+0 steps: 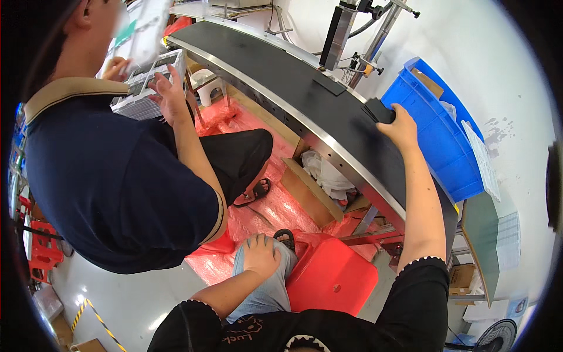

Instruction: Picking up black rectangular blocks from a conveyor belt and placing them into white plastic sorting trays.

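My right hand point(402, 127) is closed on a small stack of thin black cards point(375, 110), fanned a little at their edges. It holds them at the far side of the black conveyor belt point(264, 67), beside a blue plastic bin. Farther up the belt, one flat black piece point(329, 84) lies near the far rail. My left hand point(261, 256) lies on my knee in light blue jeans point(271, 293), its fingers stretched out and nothing in it.
At left a co-worker point(117, 176) sits close by, hands at a stack of white trays point(138, 97). The blue bin point(431, 129) stands against the belt's far side. A post-mounted device point(339, 35) overhangs the belt. A red stool point(337, 276) is beside my leg.
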`<state>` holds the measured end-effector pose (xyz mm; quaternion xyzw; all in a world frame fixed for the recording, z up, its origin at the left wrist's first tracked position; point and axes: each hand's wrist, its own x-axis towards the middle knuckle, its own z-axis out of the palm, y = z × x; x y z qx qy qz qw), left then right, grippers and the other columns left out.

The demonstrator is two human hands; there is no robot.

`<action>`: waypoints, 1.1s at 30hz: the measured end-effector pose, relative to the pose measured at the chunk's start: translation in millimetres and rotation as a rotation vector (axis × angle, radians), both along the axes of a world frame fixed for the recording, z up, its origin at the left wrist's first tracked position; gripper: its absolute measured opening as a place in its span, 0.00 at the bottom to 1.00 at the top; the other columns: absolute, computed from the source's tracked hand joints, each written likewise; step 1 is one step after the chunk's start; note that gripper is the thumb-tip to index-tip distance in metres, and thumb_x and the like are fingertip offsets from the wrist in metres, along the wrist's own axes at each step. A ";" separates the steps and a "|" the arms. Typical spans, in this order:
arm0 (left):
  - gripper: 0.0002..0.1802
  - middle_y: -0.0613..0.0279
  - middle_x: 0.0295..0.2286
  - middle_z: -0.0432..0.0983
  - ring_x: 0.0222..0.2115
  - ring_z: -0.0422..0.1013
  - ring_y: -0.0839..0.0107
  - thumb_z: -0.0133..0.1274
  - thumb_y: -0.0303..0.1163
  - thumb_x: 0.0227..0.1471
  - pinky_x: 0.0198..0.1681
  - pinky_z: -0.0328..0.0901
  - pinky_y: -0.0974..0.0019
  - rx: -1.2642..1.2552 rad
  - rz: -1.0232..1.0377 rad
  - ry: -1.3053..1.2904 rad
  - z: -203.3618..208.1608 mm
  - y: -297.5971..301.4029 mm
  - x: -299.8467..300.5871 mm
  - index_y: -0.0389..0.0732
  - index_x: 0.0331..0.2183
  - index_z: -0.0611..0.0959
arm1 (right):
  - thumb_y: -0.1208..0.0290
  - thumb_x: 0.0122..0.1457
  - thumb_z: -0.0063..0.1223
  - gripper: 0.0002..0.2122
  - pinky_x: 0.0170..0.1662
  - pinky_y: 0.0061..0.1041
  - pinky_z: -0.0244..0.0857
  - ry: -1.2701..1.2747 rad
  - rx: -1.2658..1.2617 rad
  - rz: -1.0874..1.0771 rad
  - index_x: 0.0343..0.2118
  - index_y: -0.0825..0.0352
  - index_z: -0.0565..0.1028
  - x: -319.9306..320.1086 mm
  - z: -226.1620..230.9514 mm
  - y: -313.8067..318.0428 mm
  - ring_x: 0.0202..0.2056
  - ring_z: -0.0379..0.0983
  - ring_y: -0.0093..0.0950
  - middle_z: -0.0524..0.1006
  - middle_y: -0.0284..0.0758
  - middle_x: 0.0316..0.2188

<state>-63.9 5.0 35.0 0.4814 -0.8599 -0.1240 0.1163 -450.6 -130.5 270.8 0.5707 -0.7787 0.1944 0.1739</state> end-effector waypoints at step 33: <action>0.21 0.53 0.39 0.68 0.44 0.61 0.55 0.46 0.42 0.44 0.49 0.53 0.48 -0.040 0.012 -0.050 -6.5 4.2 -2.0 0.38 0.37 0.76 | 0.64 0.34 0.60 0.21 0.41 0.34 0.67 0.018 0.158 -0.152 0.30 0.74 0.72 -0.8 -13.0 29.9 0.36 0.73 0.44 0.76 0.51 0.31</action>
